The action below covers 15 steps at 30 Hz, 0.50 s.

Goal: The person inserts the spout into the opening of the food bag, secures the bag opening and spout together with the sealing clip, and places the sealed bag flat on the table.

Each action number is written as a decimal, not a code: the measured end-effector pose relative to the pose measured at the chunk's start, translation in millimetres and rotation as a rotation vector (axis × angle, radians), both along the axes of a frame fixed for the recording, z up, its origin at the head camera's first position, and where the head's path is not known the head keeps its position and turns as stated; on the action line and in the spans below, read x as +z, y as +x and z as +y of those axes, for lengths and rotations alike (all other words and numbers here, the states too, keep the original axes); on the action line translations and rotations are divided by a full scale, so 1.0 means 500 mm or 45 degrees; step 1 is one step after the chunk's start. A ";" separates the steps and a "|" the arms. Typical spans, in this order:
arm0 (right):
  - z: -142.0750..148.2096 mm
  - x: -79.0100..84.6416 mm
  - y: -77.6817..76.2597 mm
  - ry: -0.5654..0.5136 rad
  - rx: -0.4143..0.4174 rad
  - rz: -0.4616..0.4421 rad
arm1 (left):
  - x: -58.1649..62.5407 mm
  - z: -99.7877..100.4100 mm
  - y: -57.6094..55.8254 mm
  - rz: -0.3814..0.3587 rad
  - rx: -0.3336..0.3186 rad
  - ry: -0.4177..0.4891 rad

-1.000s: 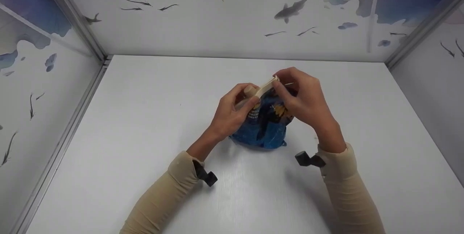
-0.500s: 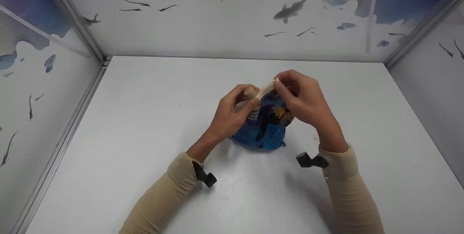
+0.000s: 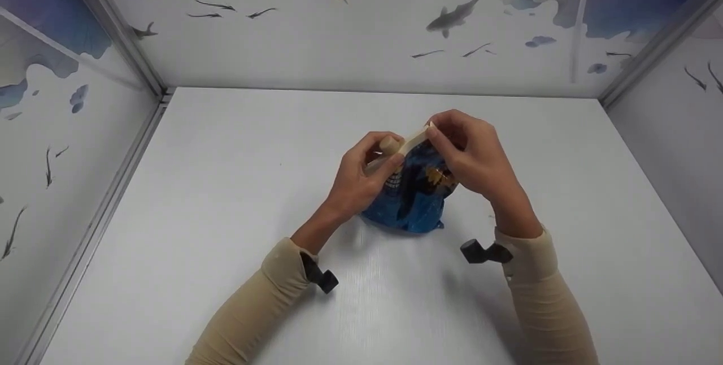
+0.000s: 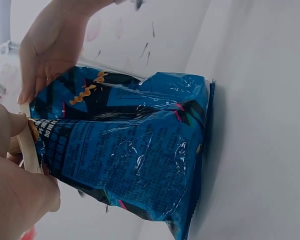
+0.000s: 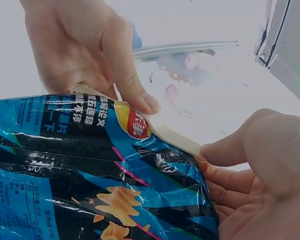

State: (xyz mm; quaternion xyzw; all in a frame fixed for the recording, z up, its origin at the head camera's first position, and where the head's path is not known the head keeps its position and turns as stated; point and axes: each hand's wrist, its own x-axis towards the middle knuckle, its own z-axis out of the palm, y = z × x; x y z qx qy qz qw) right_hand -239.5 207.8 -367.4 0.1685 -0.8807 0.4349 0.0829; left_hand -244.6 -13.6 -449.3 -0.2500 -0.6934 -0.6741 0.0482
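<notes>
A glossy blue and black snack bag (image 3: 415, 207) stands on the white table, its printed chips showing in the right wrist view. Along its top edge lies a cream bag clip (image 3: 415, 138), a long narrow strip with a round knob (image 3: 390, 144) at its left part. My left hand (image 3: 356, 178) grips the clip near the knob, thumb on the near side. At the strip's other end, my right hand (image 3: 474, 153) pinches the clip between thumb and fingers, over the bag's top corner. Whether the clip is fully fastened cannot be seen.
The white table (image 3: 226, 212) extends around the bag on all sides. A back wall (image 3: 361, 43) with painted fish and side panels in metal frames enclose it. Small black devices (image 3: 477, 250) sit at both wrists, below beige sleeves.
My right hand has come down slightly with the clip's far end, which looked a little higher a second ago. The left hand and the bag have barely moved.
</notes>
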 end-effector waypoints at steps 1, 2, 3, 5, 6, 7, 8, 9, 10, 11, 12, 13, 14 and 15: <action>0.000 0.001 0.001 -0.007 0.001 -0.005 | 0.000 0.000 0.000 -0.001 -0.001 0.003; 0.000 0.002 0.001 -0.013 0.002 -0.011 | 0.000 0.000 0.001 -0.003 -0.004 0.006; 0.000 0.003 0.002 -0.019 0.004 -0.015 | 0.000 0.000 0.001 -0.005 -0.005 0.008; 0.000 0.005 0.003 -0.029 0.006 -0.020 | 0.000 0.000 0.001 -0.008 -0.011 0.016; 0.000 0.006 0.004 -0.033 0.007 -0.020 | -0.001 0.000 0.001 -0.007 -0.012 0.019; 0.000 0.006 0.004 -0.034 0.009 -0.018 | 0.000 0.000 0.001 -0.006 -0.015 0.023; 0.000 0.007 0.004 -0.039 0.012 -0.017 | -0.001 0.000 0.001 -0.004 -0.010 0.018; 0.000 0.007 0.004 -0.041 0.015 -0.016 | -0.001 0.000 0.001 0.000 -0.006 0.015; 0.000 0.007 0.004 -0.043 0.017 -0.015 | -0.002 0.000 0.001 0.006 -0.002 0.012; 0.000 0.007 0.004 -0.045 0.020 -0.015 | -0.002 0.001 0.001 0.012 0.003 0.008; 0.000 0.007 0.004 -0.047 0.022 -0.016 | -0.003 0.001 0.001 0.016 0.009 0.002; 0.000 0.007 0.004 -0.048 0.023 -0.018 | -0.003 0.001 0.001 0.020 0.014 -0.004; 0.000 0.007 0.003 -0.048 0.025 -0.020 | -0.004 0.001 0.001 0.025 0.019 -0.009; 0.000 0.008 0.004 -0.047 0.025 -0.022 | -0.005 0.001 0.001 0.027 0.018 -0.007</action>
